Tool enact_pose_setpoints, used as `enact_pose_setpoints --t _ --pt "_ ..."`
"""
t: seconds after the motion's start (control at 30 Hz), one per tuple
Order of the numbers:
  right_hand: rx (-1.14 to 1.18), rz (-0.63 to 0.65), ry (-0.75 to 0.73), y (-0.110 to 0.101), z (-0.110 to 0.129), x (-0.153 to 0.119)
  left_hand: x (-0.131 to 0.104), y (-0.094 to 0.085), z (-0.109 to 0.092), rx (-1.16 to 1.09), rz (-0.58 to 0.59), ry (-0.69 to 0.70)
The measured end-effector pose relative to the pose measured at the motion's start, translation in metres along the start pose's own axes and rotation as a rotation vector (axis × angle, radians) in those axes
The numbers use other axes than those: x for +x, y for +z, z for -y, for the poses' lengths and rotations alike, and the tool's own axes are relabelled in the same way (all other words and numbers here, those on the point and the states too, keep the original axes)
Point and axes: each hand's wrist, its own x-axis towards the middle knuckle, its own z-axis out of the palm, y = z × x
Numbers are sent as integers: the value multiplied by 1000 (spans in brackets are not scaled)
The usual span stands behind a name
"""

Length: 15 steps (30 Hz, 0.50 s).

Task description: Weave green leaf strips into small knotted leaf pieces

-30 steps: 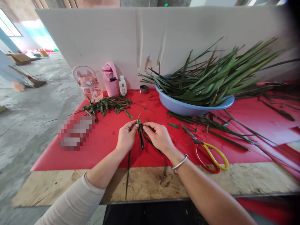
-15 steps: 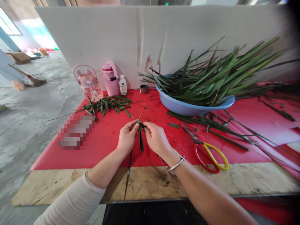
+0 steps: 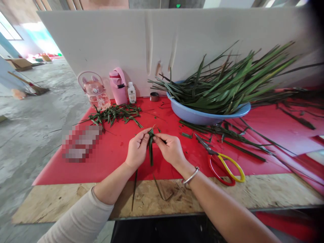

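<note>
A folded green leaf strip (image 3: 151,150) hangs down between my two hands over the red-covered table. My left hand (image 3: 138,146) pinches its top between thumb and fingers. From the other side, my right hand (image 3: 170,148), with a silver bangle at the wrist, grips the same small folded piece near its top. The exact fold is partly covered by my fingertips. Below my left hand a thin dark strip (image 3: 134,190) reaches over the bare board edge, and a thin bent strip (image 3: 158,189) shows below and between the hands.
Scissors (image 3: 215,153) with red and yellow handles lie to the right. Behind them stands a blue basin (image 3: 202,116) of long leaves. Small leaf pieces (image 3: 113,114) are piled at back left, before a clear pink bottle (image 3: 97,96), a pink flask (image 3: 118,89) and a white bottle (image 3: 131,92).
The hands stay close together at nearly the same place, and my right hand has turned slightly. The bent thin strip below them shows more clearly. The whole view has shifted a little.
</note>
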Motion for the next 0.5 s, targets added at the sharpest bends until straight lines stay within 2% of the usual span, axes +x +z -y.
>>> enact_pose_setpoints --t 0.1,0.17,0.23,0.33,0.5 --pt "134 -32 81 -3 -5 5 1 -2 -2 25 122 60" --pt "180 -13 100 -5 -8 7 1 -5 -2 100 148 128" --pt "175 17 91 -7 -10 8 3 -6 -1 206 105 190" --pt "24 56 10 -9 -11 8 3 -7 2 340 39 242" --pt "-200 54 -124 -10 -6 6 3 -5 5 408 -19 288"
